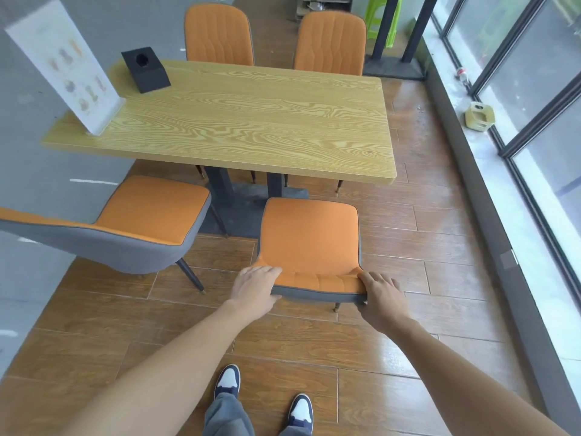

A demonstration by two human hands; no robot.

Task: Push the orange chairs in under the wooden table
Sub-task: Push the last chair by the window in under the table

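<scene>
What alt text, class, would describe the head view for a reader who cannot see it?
A person's left hand and right hand grip the backrest of an orange chair facing a wooden table. Another chair stands pulled out to its left; two far chairs are tucked in.

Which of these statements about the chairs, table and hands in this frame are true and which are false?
1. Both hands grip the backrest of the near right chair. True: left hand, right hand.
2. That chair's seat is already under the table. False: it stands clear of the table's edge.
3. The near left chair is turned askew. True.
4. The table holds only a black box. False: a white sign stands there too.
</scene>
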